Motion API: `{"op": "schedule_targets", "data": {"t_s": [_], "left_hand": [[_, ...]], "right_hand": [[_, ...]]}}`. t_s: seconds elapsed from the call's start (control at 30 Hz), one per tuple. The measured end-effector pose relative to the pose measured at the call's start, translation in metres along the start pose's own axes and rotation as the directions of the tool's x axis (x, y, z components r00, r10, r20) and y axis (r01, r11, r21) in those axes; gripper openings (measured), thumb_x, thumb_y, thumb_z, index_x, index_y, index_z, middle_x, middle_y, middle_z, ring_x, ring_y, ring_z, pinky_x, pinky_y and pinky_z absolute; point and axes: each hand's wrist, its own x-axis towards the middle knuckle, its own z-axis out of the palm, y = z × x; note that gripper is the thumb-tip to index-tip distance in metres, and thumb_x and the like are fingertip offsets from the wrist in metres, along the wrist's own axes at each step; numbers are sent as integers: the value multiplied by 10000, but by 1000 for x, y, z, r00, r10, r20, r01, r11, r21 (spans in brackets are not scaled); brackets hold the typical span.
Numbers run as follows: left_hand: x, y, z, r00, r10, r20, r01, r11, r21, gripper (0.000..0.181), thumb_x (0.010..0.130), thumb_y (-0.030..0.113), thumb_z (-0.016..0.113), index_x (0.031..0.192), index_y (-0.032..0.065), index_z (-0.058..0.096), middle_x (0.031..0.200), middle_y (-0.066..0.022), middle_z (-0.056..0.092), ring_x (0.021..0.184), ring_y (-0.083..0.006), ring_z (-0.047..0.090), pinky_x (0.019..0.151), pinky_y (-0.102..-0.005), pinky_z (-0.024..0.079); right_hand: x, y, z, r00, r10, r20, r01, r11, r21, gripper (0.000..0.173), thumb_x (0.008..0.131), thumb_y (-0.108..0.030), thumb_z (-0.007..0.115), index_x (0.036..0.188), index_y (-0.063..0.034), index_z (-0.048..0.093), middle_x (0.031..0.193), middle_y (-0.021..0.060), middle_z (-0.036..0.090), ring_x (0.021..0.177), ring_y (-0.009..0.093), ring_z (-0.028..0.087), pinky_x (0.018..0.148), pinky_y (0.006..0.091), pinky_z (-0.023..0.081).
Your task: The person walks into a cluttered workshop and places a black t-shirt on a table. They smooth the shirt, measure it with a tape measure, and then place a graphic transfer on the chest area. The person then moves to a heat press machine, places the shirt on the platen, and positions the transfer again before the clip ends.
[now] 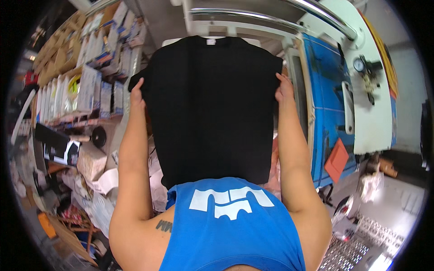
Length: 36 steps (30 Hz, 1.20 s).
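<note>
A black T-shirt lies spread out before me, its neckline at the far end and its hem close to my body. At its left edge, just below the sleeve, my left hand grips the fabric. My right hand pinches the opposite edge below the other sleeve. A small white label shows inside the collar. Behind the shoulders, the corners of a white board stick out; the shirt hides the rest of it.
Chrome bars cross beyond the collar. On the right stand a blue-covered frame and a white machine panel with a pressure gauge. Cardboard boxes fill the left side, above a dark-and-white carton and plastic bags.
</note>
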Motion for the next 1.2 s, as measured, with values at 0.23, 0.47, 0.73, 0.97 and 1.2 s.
{"op": "schedule_targets", "data": {"t_s": [0.23,0.47,0.73,0.97,1.2], "left_hand": [[-4,-8,4,996,73,-55,-73,997,9,460,929,264,621,1257,-55,573,1230,-203,632,1104,-344,626,989,-437,495],[-14,-13,15,942,276,-192,-258,960,113,463,850,271,705,1194,-29,627,1142,-166,672,1018,-303,645,957,-398,496],[-5,-10,6,948,250,-195,-253,967,11,423,867,238,708,1152,-61,621,1134,-171,670,1004,-298,665,901,-388,538],[-7,-46,17,757,544,-361,158,384,910,884,819,472,715,1396,-86,345,1265,-334,557,1199,-434,553,1010,-461,439],[-183,-100,-25,995,-93,-40,97,762,640,596,1004,462,438,1424,41,469,1434,-109,504,1322,-229,458,1116,-334,313]], "right_hand": [[-5,9,9,961,-83,-262,37,983,-178,276,769,-59,798,981,-70,621,1035,61,633,1027,199,558,978,327,388],[-3,11,3,997,5,-77,-18,986,-166,290,791,-147,776,1041,-68,654,1094,93,659,1085,240,564,976,413,421],[2,5,2,991,-27,-128,14,995,-100,254,830,-89,766,1018,-25,609,1022,109,658,947,232,625,894,350,503],[-16,11,11,919,-390,56,160,240,-958,258,869,-234,746,960,-15,643,907,77,674,846,194,632,812,314,498],[-210,18,-59,979,158,-128,-199,611,-766,440,970,-408,566,1109,-5,674,1026,150,696,905,271,649,819,361,494]]}}
